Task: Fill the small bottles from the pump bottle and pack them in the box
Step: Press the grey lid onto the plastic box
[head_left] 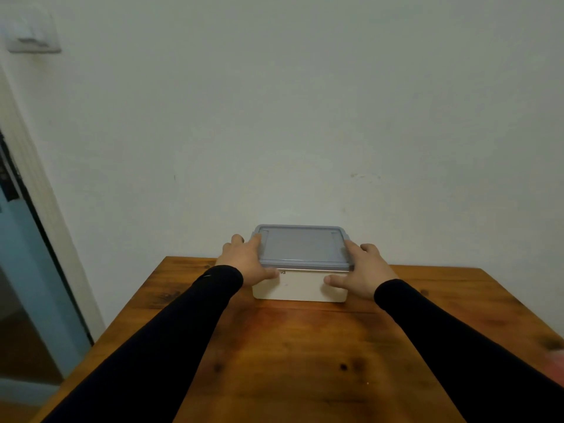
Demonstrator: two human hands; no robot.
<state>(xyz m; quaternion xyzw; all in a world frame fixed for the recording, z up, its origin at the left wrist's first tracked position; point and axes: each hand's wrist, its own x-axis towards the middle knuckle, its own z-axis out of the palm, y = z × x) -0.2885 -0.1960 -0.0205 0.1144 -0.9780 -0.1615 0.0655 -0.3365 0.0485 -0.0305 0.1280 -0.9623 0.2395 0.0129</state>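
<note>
A white box [300, 289] with a grey-blue lid [302, 246] stands at the far edge of the wooden table, close to the wall. The lid lies flat on the box. My left hand [244, 260] grips the box's left end, thumb on the front face and fingers along the lid's edge. My right hand [361, 270] holds the right end the same way. No small bottles and no pump bottle are in view; what the box holds is hidden.
The wooden table [305, 355] stretches from the box toward me. A pale wall [305, 117] rises right behind the box. A door frame [36, 190] and a glass door stand at the left, beyond the table's left edge.
</note>
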